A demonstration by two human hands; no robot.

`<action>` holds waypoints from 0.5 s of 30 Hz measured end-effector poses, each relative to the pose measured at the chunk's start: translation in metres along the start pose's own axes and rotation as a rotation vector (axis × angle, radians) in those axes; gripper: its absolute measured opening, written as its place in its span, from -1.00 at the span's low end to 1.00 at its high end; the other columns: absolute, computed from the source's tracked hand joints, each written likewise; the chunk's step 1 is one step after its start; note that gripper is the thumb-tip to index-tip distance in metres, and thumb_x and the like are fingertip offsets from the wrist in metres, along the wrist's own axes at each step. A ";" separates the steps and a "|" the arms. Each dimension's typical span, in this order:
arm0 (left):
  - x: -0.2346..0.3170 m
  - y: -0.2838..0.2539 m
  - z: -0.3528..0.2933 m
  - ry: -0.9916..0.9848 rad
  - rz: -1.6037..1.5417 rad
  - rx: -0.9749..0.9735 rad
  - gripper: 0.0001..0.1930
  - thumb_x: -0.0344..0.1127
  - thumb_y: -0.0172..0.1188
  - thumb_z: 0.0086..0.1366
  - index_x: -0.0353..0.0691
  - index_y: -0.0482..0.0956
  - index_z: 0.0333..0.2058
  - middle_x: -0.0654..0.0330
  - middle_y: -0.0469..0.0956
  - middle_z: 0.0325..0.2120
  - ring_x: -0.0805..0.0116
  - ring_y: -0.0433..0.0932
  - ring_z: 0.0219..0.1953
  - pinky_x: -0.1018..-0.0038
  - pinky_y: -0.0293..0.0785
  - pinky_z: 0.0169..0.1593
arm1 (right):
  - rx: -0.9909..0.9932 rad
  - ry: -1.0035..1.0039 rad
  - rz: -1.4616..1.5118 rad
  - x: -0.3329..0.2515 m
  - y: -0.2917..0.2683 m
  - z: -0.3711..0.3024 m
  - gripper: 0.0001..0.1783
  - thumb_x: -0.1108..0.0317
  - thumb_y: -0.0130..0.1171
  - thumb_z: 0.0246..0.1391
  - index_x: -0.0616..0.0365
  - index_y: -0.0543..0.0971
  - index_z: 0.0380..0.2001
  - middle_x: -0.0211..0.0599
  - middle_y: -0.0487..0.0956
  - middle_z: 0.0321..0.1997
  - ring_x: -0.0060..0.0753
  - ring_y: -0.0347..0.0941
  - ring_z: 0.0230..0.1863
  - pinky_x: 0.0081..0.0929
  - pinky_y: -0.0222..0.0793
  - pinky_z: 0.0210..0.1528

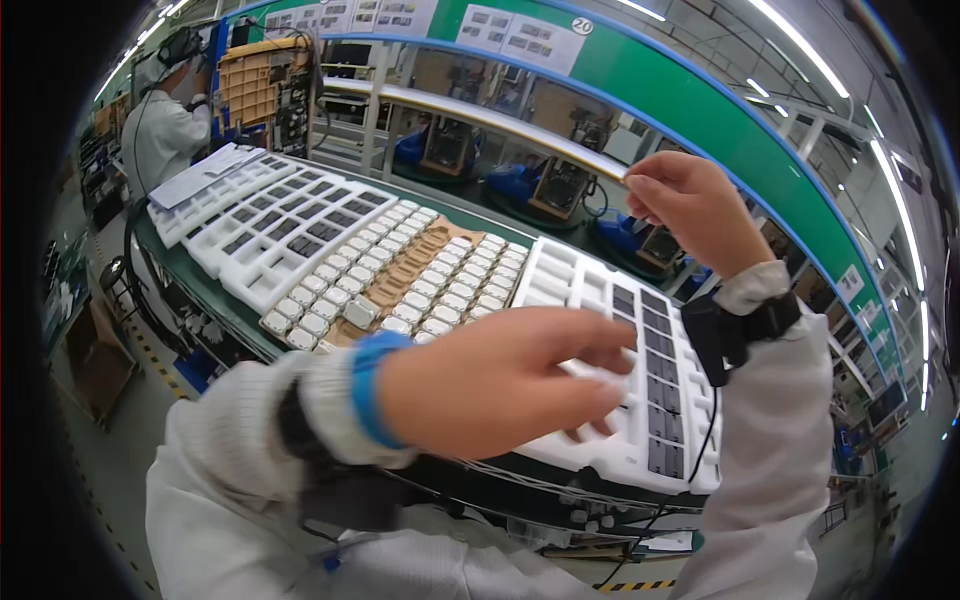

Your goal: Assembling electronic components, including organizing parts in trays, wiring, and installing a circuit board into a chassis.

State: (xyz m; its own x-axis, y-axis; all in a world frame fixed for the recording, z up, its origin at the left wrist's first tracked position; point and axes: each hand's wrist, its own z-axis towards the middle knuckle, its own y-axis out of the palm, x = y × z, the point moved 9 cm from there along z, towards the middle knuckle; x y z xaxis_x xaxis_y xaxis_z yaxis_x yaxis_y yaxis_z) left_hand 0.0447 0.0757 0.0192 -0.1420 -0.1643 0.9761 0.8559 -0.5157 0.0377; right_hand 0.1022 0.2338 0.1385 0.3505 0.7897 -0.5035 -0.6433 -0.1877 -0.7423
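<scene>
My left hand (500, 380), slightly smeared by motion, reaches across the front of the bench to the right. Its thumb and fingers are apart, and nothing shows between them. Behind it lies a white foam tray (545, 262) with a column of dark rectangular parts (660, 365) in its pockets. Raised above the tray's far right side, my right hand (690, 205) has its fingers curled together; whatever they may pinch is too small or hidden. Left of that tray, a brown tray (390, 290) carries many pale, squarish parts (455, 295) in rows.
Another white foam tray (262, 285) with dark parts stands farther left, papers (200, 180) on the tray beyond it. Blue-based fixtures (535, 190) line the shelf behind the bench. A person (165, 135) in white works at the far left. Dark cables hang from my right wrist.
</scene>
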 end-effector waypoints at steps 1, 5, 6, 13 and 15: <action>-0.007 0.000 0.021 0.015 -0.102 0.053 -0.24 -0.29 0.18 0.33 -0.47 -0.04 0.33 -0.15 0.35 0.16 0.23 0.58 -0.08 0.40 0.58 -0.09 | 0.050 -0.002 0.013 -0.002 0.000 -0.001 -0.73 0.32 0.14 0.19 0.38 0.60 -0.26 -0.32 0.59 -0.47 -0.55 0.49 -0.41 -0.55 0.44 -0.27; -0.011 0.041 0.075 0.030 -0.180 0.144 -0.33 -0.31 0.22 0.30 -0.53 0.13 0.24 -0.10 0.45 0.00 0.31 0.60 -0.19 0.43 0.60 -0.17 | 0.101 -0.048 -0.102 -0.018 -0.019 -0.019 -0.76 0.35 0.16 0.14 0.38 0.60 -0.30 -0.25 0.62 -0.46 -0.47 0.51 -0.42 -0.50 0.42 -0.31; -0.002 0.046 0.079 0.070 -0.173 0.098 -0.36 -0.31 0.23 0.29 -0.52 0.17 0.22 -0.06 0.49 -0.07 0.35 0.61 -0.27 0.46 0.61 -0.23 | 0.157 -0.111 -0.152 -0.024 -0.021 -0.022 -0.77 0.36 0.16 0.12 0.37 0.60 -0.30 -0.22 0.63 -0.46 -0.43 0.52 -0.43 -0.46 0.41 -0.32; 0.007 0.075 0.106 0.186 -0.136 -0.144 -0.49 -0.39 0.36 0.16 -0.48 0.36 0.01 0.06 0.59 -0.34 0.38 0.65 -0.40 0.50 0.67 -0.38 | 0.334 0.066 0.361 -0.040 -0.050 -0.058 -0.74 0.26 0.16 0.23 0.27 0.59 -0.19 -0.39 0.57 -0.44 -0.55 0.51 -0.46 -0.63 0.45 -0.38; 0.010 0.079 0.112 0.213 -0.114 -0.246 -0.55 -0.44 0.37 0.13 -0.47 0.42 -0.04 0.07 0.60 -0.37 0.38 0.66 -0.40 0.48 0.67 -0.40 | 0.300 0.038 0.551 -0.034 -0.058 -0.060 -0.74 0.26 0.15 0.25 0.27 0.58 -0.18 -0.40 0.56 -0.44 -0.54 0.50 -0.44 -0.63 0.46 -0.38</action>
State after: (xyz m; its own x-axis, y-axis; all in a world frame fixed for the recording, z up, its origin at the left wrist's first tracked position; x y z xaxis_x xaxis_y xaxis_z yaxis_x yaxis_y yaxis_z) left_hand 0.1668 0.1273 0.0562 -0.3531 -0.2527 0.9008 0.6868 -0.7238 0.0662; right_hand 0.1685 0.1830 0.1722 -0.0668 0.6014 -0.7961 -0.8974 -0.3849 -0.2154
